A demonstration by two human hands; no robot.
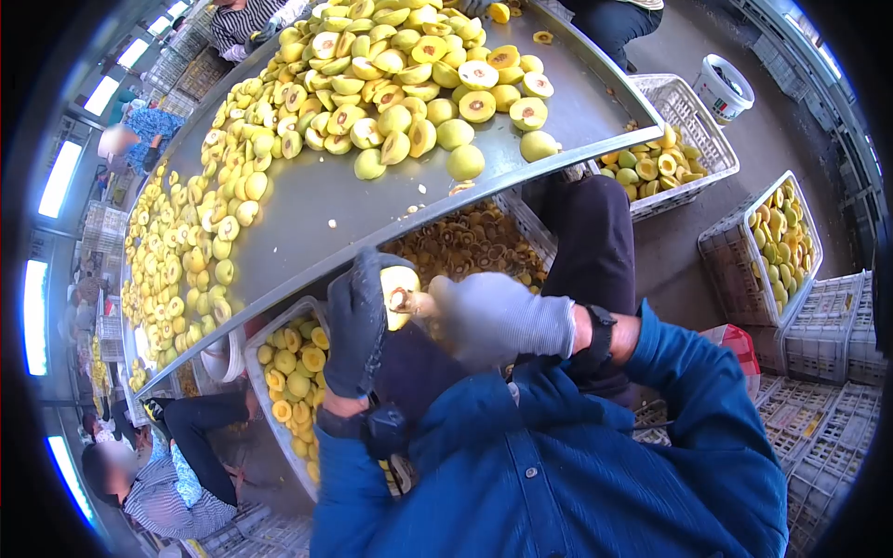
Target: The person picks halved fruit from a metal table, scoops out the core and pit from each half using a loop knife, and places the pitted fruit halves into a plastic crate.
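Note:
My left hand (356, 321), in a dark glove, is closed around a yellow peach half (398, 284) with its cut face toward my right hand. My right hand (493, 316), in a pale grey glove, is closed and partly smeared by motion. From its fingers a small short pitting tool (423, 304) reaches the pit area of the peach half; the tool's exact shape is blurred. Both hands are just off the near edge of the metal table (316, 209), which carries a large heap of halved peaches (391, 79).
Below my hands lies a crate of brown pits and scraps (479, 242). Crates of peach halves stand at left (293, 372) and right (684, 181), with another crate (777, 246) and stacked crates (828, 325) farther right. A white bucket (724, 88) and several co-workers are around the table.

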